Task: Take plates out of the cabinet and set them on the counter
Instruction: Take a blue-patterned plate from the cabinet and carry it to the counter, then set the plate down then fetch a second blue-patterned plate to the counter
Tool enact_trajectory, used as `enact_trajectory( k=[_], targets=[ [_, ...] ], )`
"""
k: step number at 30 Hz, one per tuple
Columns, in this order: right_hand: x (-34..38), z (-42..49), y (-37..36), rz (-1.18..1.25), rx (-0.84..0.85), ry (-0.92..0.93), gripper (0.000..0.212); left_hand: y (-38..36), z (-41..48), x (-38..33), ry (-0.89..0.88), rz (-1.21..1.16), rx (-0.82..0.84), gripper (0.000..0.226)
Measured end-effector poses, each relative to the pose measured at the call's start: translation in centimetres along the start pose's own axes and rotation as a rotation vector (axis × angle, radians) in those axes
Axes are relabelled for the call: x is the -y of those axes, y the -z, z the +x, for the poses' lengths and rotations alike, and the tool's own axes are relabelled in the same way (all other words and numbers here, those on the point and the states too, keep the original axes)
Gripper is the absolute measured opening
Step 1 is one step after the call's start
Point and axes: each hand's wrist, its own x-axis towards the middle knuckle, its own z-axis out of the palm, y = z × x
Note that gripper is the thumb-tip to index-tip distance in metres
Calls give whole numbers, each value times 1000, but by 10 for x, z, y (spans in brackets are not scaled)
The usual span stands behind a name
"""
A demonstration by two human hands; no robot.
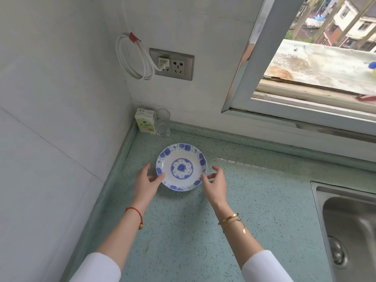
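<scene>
One round white porcelain plate with blue floral rim and blue centre medallion [181,167]: lies flat, face up, on my speckled pale-green stone counter [183,231], near the corner where the two white tiled walls meet.

My left hand [147,183]: fingers spread and loose, thumb tip at the plate's left rim; I cannot tell whether it touches. Nothing gripped. A red cord bracelet [136,213] sits on that wrist.

My right hand [215,183]: fingers likewise spread, tips at the plate's right rim, contact uncertain. Nothing gripped. Gold bangles with a small pendant [232,220] circle that wrist.

Both forearms bare, white sleeves pushed up toward the elbows.

Back corner of counter: one small pale-yellow carton [144,121], upright, with one clear faceted drinking glass [162,123] just beside it on the right.

Wall above: grey double socket plate [172,64], a white plug in its left outlet, its white cable coiled [132,58] and hung to the left.

Right edge: stainless steel sink [350,226], set into the counter.

Upper right: open window with grey metal frame [264,58].
</scene>
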Motion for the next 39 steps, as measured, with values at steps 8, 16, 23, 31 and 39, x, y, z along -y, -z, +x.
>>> enact_trajectory(
  k=[8, 16, 23, 31, 39],
  targets=[
    [24, -74, 50, 289, 111, 125, 20, 23, -99, -9, -121, -107, -114, 37],
    [23, -157, 112, 323, 380, 275, 22, 22, -250, -22, -230, -399, -374, 35],
    [-6, -235, 155, 280, 645, 416, 23, -3, -401, 6, -269, -564, -656, 36],
    [-38, -360, 165, 225, 1007, 566, 23, -11, -582, 55, -250, -607, -1041, 36],
    [-92, -520, 177, 124, 1455, 678, 19, -46, -771, 107, -168, -628, -1453, 38]
  ],
)
